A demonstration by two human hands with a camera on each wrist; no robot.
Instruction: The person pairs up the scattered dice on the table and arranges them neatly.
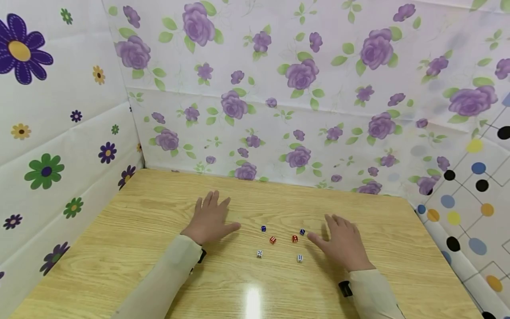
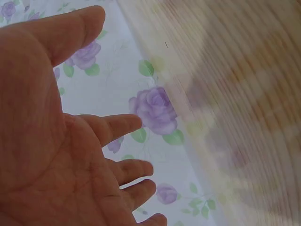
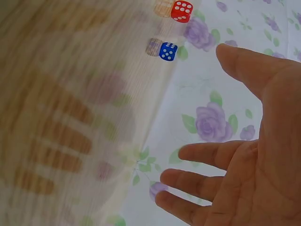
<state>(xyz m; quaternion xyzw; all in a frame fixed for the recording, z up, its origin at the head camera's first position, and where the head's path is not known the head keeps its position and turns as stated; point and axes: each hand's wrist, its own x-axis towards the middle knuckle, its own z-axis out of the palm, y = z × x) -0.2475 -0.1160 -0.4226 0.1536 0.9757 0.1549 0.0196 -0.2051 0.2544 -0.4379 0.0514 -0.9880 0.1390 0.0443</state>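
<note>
Two blue dice (image 1: pixel 263 228), two red dice (image 1: pixel 272 240) and two white dice (image 1: pixel 260 254) lie loosely grouped on the wooden table. To their left my left hand (image 1: pixel 211 221) hovers over the wood, fingers spread and holding nothing; its bare palm (image 2: pixel 70 155) fills much of the left wrist view. On the other side is my right hand (image 1: pixel 340 241), also with fingers extended and nothing held. Its thumb points at the right-hand blue die (image 3: pixel 168 51), close beside it. A red die (image 3: pixel 181 11) lies just past that one in the right wrist view.
The wooden tabletop (image 1: pixel 223 283) reflects light near its front. Behind it stands a wall covering with purple roses (image 1: pixel 299 157). A daisy-print sheet (image 1: pixel 44 170) borders the left side, and a dotted sheet (image 1: pixel 478 208) borders the right.
</note>
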